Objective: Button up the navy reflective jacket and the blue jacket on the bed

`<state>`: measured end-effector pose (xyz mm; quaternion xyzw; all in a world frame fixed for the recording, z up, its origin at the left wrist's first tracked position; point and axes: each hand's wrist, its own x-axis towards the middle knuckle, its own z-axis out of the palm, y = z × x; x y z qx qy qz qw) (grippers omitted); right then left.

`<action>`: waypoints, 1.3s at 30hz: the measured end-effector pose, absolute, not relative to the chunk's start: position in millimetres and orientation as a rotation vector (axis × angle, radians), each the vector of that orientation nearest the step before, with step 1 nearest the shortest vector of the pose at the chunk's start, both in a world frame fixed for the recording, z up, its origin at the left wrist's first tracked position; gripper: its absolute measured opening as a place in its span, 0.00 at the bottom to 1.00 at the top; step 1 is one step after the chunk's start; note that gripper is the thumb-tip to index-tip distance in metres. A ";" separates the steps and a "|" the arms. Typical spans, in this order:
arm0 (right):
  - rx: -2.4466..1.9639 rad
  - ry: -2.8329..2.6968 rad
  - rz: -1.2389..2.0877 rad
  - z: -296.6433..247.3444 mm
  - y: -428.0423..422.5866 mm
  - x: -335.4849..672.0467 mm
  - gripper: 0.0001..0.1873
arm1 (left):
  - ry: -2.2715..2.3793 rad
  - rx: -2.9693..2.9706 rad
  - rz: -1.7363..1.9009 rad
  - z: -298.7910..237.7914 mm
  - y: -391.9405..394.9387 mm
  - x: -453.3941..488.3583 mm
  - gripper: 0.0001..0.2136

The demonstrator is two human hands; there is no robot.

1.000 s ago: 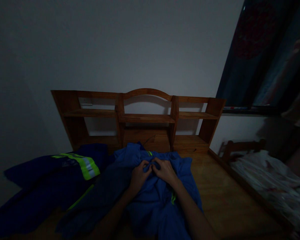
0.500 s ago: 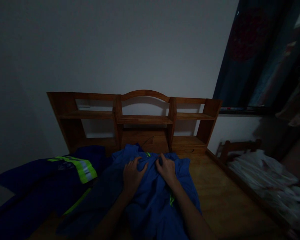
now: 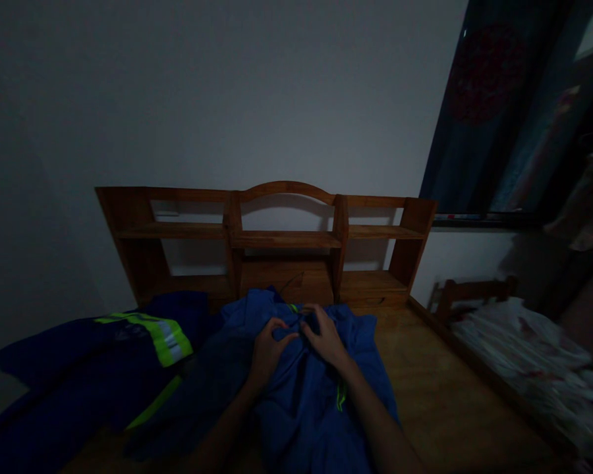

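A blue work jacket (image 3: 301,408) with thin yellow-green trim lies rumpled on the wooden surface, low in the middle of the head view. My left hand (image 3: 271,349) pinches its cloth near the top, thumb and index finger curved towards each other. Just to the right, my right hand (image 3: 325,337) grips the same part of the jacket with bent fingers. The fingertips of both hands almost meet over the fabric. Dim light hides the exact bit of cloth between them. Beside the jacket, on the left, lies a darker blue garment (image 3: 93,355) with a yellow-green and silver reflective band.
Behind the clothes stands a wooden headboard (image 3: 286,238) with open shelves, against a pale wall (image 3: 277,92). Bare wooden boards (image 3: 435,382) with a raised edge extend to the right. Past that edge lie whitish plastic bags (image 3: 524,342). A dark window (image 3: 494,118) is at upper right.
My hands have drawn closer together: the left has moved right, the right slightly left. The jacket's cloth is bunched between them. The darker garment stays put.
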<state>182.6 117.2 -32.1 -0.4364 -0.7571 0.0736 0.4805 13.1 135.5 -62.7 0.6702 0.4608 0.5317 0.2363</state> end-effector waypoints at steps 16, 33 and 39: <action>-1.142 -2.001 0.031 -43.0 119.6 180.1 0.06 | 1.399 2.075 1.445 -64.3 135.2 11.5 0.14; -1.009 -1.754 0.357 -48.7 129.2 178.2 0.07 | 1.178 1.349 1.298 -62.9 145.7 4.7 0.19; -1.002 -1.741 0.398 -45.7 128.2 177.6 0.08 | 0.963 1.146 1.135 -64.0 147.0 3.5 0.18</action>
